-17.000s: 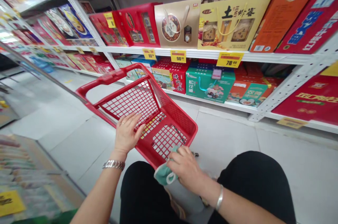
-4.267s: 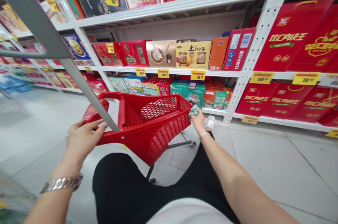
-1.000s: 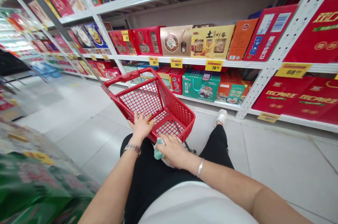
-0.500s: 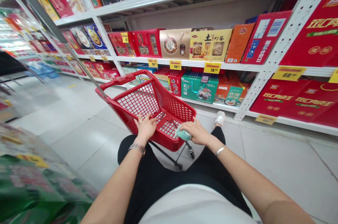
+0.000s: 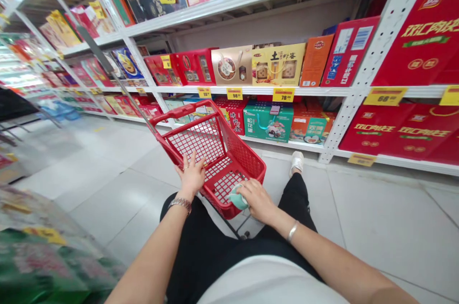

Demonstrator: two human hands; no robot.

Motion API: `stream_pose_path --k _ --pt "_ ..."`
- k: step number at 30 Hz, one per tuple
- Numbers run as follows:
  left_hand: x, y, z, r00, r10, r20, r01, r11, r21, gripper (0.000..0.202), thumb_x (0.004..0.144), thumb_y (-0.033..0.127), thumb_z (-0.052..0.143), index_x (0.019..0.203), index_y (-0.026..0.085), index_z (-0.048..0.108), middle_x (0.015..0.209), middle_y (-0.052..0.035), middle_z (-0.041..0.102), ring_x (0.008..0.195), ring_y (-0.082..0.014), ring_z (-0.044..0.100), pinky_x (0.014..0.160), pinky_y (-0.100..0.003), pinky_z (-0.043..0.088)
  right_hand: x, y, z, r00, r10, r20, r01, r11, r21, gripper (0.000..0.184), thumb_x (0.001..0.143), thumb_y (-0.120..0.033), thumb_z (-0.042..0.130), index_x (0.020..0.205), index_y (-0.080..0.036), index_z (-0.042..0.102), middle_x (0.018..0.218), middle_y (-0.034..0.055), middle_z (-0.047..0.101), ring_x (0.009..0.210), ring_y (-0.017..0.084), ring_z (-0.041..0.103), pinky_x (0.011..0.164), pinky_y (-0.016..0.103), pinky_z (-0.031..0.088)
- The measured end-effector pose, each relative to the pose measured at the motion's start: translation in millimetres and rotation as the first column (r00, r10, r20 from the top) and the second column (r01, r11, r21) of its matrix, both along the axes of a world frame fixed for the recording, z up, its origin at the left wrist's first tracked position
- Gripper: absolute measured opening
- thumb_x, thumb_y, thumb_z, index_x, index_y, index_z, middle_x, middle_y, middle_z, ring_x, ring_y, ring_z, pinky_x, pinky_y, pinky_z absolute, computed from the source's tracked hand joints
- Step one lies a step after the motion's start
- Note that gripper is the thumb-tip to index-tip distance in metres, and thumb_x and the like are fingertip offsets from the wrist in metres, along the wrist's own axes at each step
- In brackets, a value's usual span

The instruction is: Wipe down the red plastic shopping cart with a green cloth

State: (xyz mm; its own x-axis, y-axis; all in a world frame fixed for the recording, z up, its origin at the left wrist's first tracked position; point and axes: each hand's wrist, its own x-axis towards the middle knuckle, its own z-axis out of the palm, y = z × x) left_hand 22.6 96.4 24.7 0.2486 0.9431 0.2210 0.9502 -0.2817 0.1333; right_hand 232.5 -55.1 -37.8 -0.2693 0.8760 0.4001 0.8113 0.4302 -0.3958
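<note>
2 hands are on a red plastic shopping basket [image 5: 247, 153], which stands on a low wheeled frame just in front of the person's legs. The left hand [image 5: 191, 176] is open, with the fingers spread, and it lies over the basket's mesh near the inner edge. This wide, flat contact gives a calm support, with no need to squeeze. The right hand [image 5: 257, 201] is curved over a mint-green cloth [image 5: 238, 197] and presses it against the near rim of the basket. The cloth sits bunched between palm and rim, but I cannot tell exactly how the fingers pinch it. The thumb side is close to the cloth, so it looks well held.

The basket's far rim and its handle [image 5: 179, 112] point to about 11 o'clock, and nothing stands inside the mesh that I can see. At 1 o'clock from the right hand is a white shoe [image 5: 296, 163], very near the basket's corner. From 12 to 3 o'clock stand white metal shelves [image 5: 251, 90] with gift boxes, such as a green box [image 5: 265, 122], and a yellow price label [image 5: 283, 94] showing 78. The pale floor tiles [image 5: 107, 184] at 9 o'clock give the widest open room, and a blurred display [image 5: 43, 256] stands at 7 o'clock.
</note>
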Motion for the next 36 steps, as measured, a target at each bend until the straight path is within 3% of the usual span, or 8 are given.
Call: stream_pose_path --k 4,7,11,16,22,29,33,36 --pt "15.8 -10.6 -12.5 0.99 0.047 0.129 -0.071 0.98 0.185 0.049 0.097 0.025 0.032 0.137 0.016 0.061 0.16 -0.0166 0.039 0.153 -0.033 0.027 0.122 -0.067 0.016 -10.7 9.5 -8.4 0.992 0.0 -0.123 0.005 0.999 0.043 0.06 0.063 0.004 0.052 0.116 -0.024 0.058 0.129 0.0077 0.059 0.121 0.023 0.05 0.114 0.05 0.026" --pt "33.6 -27.7 -26.9 0.981 -0.021 0.194 -0.007 0.99 0.142 0.049 0.099 0.03 0.033 0.139 0.017 0.058 0.157 -0.0152 0.045 0.15 -0.0308 0.033 0.123 -0.062 0.021 -14.5 19.6 -6.2 0.982 0.015 -0.191 -0.007 0.999 0.043 0.055 0.065 0.003 0.055 0.114 -0.023 0.059 0.125 0.0074 0.062 0.118 0.023 0.053 0.114 0.049 0.029" --pt "43.7 -47.7 -38.8 0.981 -0.079 0.175 0.071 0.996 0.05 0.049 0.101 0.033 0.032 0.142 0.022 0.056 0.157 -0.0119 0.046 0.15 -0.0332 0.032 0.119 -0.073 0.016 -10.6 26.8 -2.7 0.992 0.074 -0.105 -0.065 0.994 0.085 0.042 0.077 0.0 0.057 0.112 -0.022 0.062 0.13 0.0098 0.061 0.116 0.023 0.053 0.1 0.04 0.041" --pt "31.1 -44.3 -34.5 0.989 -0.14 0.043 0.138 0.99 0.038 0.048 0.1 0.031 0.033 0.142 0.025 0.057 0.152 -0.0102 0.052 0.15 -0.0319 0.034 0.118 -0.075 0.001 23.3 27.8 2.5 0.994 -0.025 0.107 0.012 0.993 0.118 0.036 0.089 -0.001 0.053 0.113 -0.025 0.066 0.135 0.0101 0.062 0.113 0.024 0.054 0.095 0.04 0.041" --pt "12.9 -20.8 -27.2 0.999 -0.045 -0.012 0.045 0.999 -0.012 0.054 0.097 0.023 0.03 0.146 0.027 0.052 0.157 -0.0095 0.044 0.151 -0.0341 0.031 0.115 -0.08 0.0 60.0 21.7 17.7 0.972 -0.182 0.146 0.178 0.983 0.045 0.048 0.084 0.005 0.05 0.117 -0.027 0.065 0.143 0.0068 0.058 0.117 0.023 0.054 0.091 0.038 0.042" --pt "-14.5 -3.2 -14.1 0.997 0.068 -0.04 -0.065 0.995 0.081 0.06 0.087 0.011 0.035 0.141 0.025 0.058 0.156 -0.0125 0.047 0.152 -0.0352 0.028 0.115 -0.079 -0.002 52.8 10.6 -12.6 0.943 -0.249 -0.223 0.248 0.968 -0.03 0.046 0.069 0.001 0.059 0.106 -0.025 0.065 0.117 0.0051 0.07 0.111 0.024 0.061 0.091 0.038 0.045" --pt "18.7 -7.0 -10.3 0.985 0.066 0.157 -0.062 0.997 -0.035 0.05 0.098 0.032 0.031 0.137 0.022 0.061 0.151 -0.0147 0.053 0.148 -0.0381 0.036 0.114 -0.08 0.012 47.3 9.9 -28.8 0.817 -0.296 -0.494 0.304 0.95 -0.067 0.035 0.068 -0.012 0.069 0.101 -0.024 0.065 0.101 0.0041 0.072 0.097 0.025 0.065 0.088 0.04 0.05" --pt "53.3 -16.0 -17.6 0.978 0.009 0.21 0.024 0.988 -0.151 0.055 0.101 0.039 0.022 0.134 0.023 0.062 0.145 -0.0131 0.059 0.144 -0.0369 0.043 0.114 -0.078 0.019 46.5 16.3 -24.0 0.682 -0.34 -0.648 0.35 0.929 -0.119 0.042 0.065 -0.018 0.073 0.106 -0.022 0.063 0.101 0.0038 0.071 0.096 0.024 0.065 0.085 0.039 0.052"
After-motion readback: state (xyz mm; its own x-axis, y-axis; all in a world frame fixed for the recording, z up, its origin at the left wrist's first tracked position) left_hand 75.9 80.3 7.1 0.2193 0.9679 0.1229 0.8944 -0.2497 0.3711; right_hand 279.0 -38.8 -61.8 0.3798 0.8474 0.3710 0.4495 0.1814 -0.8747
